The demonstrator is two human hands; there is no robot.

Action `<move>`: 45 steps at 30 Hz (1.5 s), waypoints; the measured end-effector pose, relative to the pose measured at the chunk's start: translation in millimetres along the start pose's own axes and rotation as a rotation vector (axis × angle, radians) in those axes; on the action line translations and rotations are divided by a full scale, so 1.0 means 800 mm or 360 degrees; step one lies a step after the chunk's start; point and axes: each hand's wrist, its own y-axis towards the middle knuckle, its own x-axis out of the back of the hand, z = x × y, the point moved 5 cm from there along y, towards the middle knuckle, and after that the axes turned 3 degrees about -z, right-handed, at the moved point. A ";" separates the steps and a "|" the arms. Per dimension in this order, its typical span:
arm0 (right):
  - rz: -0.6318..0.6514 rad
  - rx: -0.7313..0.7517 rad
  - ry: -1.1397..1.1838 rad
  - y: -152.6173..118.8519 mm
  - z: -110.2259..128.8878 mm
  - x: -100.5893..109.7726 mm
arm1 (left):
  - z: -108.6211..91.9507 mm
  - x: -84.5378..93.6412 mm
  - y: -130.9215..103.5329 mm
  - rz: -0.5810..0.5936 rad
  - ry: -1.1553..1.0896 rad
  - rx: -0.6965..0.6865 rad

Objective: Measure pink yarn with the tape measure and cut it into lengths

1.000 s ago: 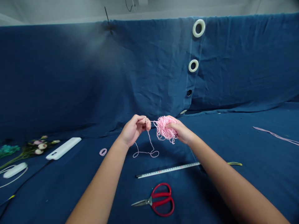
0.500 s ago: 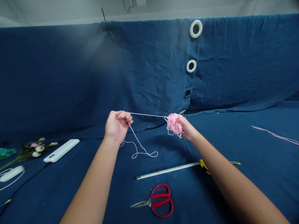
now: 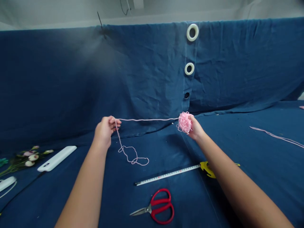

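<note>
The pink yarn (image 3: 184, 123) is a fuzzy, tangled bunch held up in front of the blue curtain (image 3: 152, 76), thin loops sticking out all around its edge. Taking that bunch as the middle of a clock, the right hand (image 3: 196, 128) is at 4 o'clock, closed on it with the thumb pressed over its side. One strand runs toward 9 o'clock, almost straight with slight waves, to the left hand (image 3: 104, 130), whose curled fingers grip it. Past those fingers the strand drops and ends in loose, crossing curls at 8 o'clock; I cannot tell whether these touch the blue cloth (image 3: 114, 177).

At 5 o'clock sits a yellow tape measure (image 3: 207, 169), partly hidden by the right forearm, its white blade drawn out toward 8 o'clock. Red-handled scissors (image 3: 161, 205) lie between 6 and 7 o'clock. Pale pink cords (image 3: 273, 135) lie at 3 o'clock. Well off between 8 and 9 o'clock are a white bar (image 3: 57, 158) and flowers (image 3: 30, 158).
</note>
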 end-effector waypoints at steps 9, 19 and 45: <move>0.0313 -0.0414 0.0523 -0.030 0.005 -0.071 | -0.007 -0.096 -0.065 0.0445 0.0919 -0.0636; 0.0400 -0.0492 0.0148 -0.070 -0.002 -0.132 | -0.028 -0.151 -0.138 0.0694 0.0880 -0.0778; 0.0163 0.0081 -0.0168 -0.059 0.036 -0.112 | -0.002 -0.144 -0.111 0.0772 -0.0095 0.0134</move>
